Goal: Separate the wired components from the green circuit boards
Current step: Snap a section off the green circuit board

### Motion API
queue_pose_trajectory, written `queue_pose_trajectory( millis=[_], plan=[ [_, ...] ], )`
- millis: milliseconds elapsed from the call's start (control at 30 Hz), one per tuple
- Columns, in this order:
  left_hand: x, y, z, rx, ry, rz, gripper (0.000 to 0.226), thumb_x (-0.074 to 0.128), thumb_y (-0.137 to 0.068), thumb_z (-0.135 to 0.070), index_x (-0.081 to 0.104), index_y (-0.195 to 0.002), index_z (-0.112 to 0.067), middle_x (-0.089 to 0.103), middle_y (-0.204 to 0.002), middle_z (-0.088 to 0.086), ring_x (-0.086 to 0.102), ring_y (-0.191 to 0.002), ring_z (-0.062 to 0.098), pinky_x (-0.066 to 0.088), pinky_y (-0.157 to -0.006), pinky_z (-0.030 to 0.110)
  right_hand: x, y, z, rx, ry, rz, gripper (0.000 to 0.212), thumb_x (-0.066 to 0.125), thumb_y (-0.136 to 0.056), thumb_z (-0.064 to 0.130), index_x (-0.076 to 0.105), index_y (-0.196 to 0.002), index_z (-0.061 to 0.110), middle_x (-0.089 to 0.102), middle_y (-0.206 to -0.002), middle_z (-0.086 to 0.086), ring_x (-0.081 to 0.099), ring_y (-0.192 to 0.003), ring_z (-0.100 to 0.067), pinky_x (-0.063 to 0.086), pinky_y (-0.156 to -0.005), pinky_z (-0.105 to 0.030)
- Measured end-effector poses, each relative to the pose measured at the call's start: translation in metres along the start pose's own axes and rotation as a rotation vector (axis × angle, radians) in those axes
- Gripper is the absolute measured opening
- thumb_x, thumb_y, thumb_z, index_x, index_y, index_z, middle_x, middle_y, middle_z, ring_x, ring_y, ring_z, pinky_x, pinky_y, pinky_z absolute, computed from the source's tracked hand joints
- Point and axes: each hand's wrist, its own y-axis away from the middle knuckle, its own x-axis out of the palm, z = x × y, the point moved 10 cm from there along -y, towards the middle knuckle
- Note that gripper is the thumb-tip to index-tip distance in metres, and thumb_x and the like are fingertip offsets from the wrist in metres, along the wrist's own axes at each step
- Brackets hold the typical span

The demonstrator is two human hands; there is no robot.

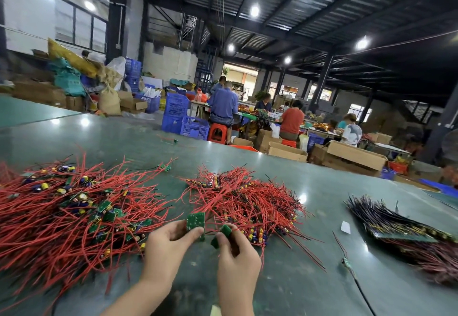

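My left hand (168, 244) pinches a green circuit board panel (195, 221) by its lower edge, holding it upright above the table. Beside it, my right hand (235, 249) grips a smaller green board piece (224, 232) with red wires running off it. The two pieces sit a small gap apart. A big heap of red-wired small boards (74, 206) lies to the left. A second red-wired heap (247, 199) lies just behind my hands.
A stack of dark-wired board strips (396, 224) lies at the right on the green table (297, 278). A single loose wired piece (347, 262) and a white scrap (345, 227) lie near it. People work at tables beyond, among blue crates and cardboard boxes.
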Motion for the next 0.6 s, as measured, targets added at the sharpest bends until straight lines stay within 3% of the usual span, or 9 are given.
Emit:
queue_pose_trajectory(
  millis=[100, 200, 300, 367, 433, 467, 533, 600],
  plan=[
    [0.002, -0.015, 0.016, -0.162, 0.204, -0.044, 0.015, 0.072, -0.075, 0.004, 0.068, -0.080, -0.010, 0.074, -0.077, 0.003, 0.068, -0.068, 0.008, 0.053, -0.058, 0.012, -0.008, -0.004, 0.000, 0.054, -0.136, -0.057, 0.023, 0.068, -0.079, -0.007, 0.073, -0.090, 0.012, 0.071, -0.079, 0.011, 0.063, -0.069, 0.009, 0.044, -0.064, -0.002],
    [0.003, -0.029, 0.021, -0.243, 0.404, -0.176, 0.012, 0.067, -0.080, 0.005, 0.064, -0.083, -0.006, 0.068, -0.081, 0.005, 0.065, -0.070, 0.012, 0.054, -0.057, 0.013, -0.024, -0.003, 0.003, 0.022, -0.209, -0.204, 0.030, 0.071, -0.077, -0.003, 0.071, -0.085, 0.025, 0.059, -0.097, 0.004, 0.062, -0.085, -0.016, 0.048, -0.071, -0.010],
    [0.000, -0.038, 0.028, -0.292, 0.543, -0.364, 0.014, 0.066, -0.083, 0.002, 0.060, -0.075, -0.007, 0.061, -0.077, 0.002, 0.059, -0.066, 0.007, 0.055, -0.057, 0.013, -0.043, 0.000, 0.004, 0.026, -0.145, -0.382, 0.033, 0.075, -0.075, 0.006, 0.069, -0.085, 0.037, 0.043, -0.096, 0.008, 0.053, -0.088, -0.037, 0.050, -0.080, -0.038],
    [0.004, -0.038, 0.037, -0.346, 0.588, -0.417, 0.017, 0.065, -0.084, 0.002, 0.057, -0.071, -0.006, 0.058, -0.076, 0.003, 0.056, -0.068, 0.009, 0.055, -0.055, 0.014, -0.055, 0.001, 0.007, -0.001, -0.168, -0.465, 0.033, 0.074, -0.076, 0.006, 0.067, -0.088, 0.036, 0.042, -0.097, 0.010, 0.052, -0.093, -0.038, 0.048, -0.079, -0.034],
    [0.026, -0.039, 0.047, -0.414, 0.561, -0.250, 0.007, 0.064, -0.084, 0.003, 0.061, -0.080, -0.002, 0.061, -0.083, 0.006, 0.058, -0.074, 0.012, 0.057, -0.060, 0.018, -0.058, -0.001, 0.009, -0.026, -0.183, -0.466, 0.032, 0.072, -0.078, 0.008, 0.065, -0.088, 0.038, 0.049, -0.099, 0.006, 0.054, -0.085, -0.024, 0.045, -0.073, -0.020],
    [0.040, -0.036, 0.048, -0.440, 0.479, -0.110, 0.010, 0.064, -0.084, 0.002, 0.063, -0.094, 0.002, 0.064, -0.094, 0.009, 0.060, -0.083, 0.015, 0.057, -0.073, 0.022, -0.056, -0.002, 0.008, -0.018, -0.191, -0.435, 0.028, 0.072, -0.079, 0.010, 0.066, -0.088, 0.036, 0.054, -0.099, 0.000, 0.054, -0.077, -0.018, 0.045, -0.069, -0.019],
    [0.057, -0.027, 0.057, -0.452, 0.173, 0.109, 0.054, 0.070, -0.082, -0.007, 0.049, -0.129, 0.006, 0.056, -0.129, 0.015, 0.053, -0.117, 0.024, 0.041, -0.105, 0.036, -0.046, -0.004, 0.003, 0.025, -0.261, -0.356, 0.024, 0.070, -0.080, 0.009, 0.067, -0.090, 0.030, 0.062, -0.095, -0.009, 0.054, -0.065, -0.009, 0.046, -0.064, -0.019],
    [0.048, -0.023, 0.051, -0.343, -0.106, 0.076, 0.069, 0.071, -0.082, -0.017, 0.038, -0.141, -0.003, 0.041, -0.144, 0.011, 0.038, -0.134, 0.023, 0.029, -0.112, 0.038, -0.038, -0.005, -0.004, 0.079, -0.342, -0.304, 0.025, 0.069, -0.081, 0.003, 0.068, -0.088, 0.026, 0.066, -0.083, -0.006, 0.054, -0.056, 0.000, 0.044, -0.054, -0.010]
  ],
)
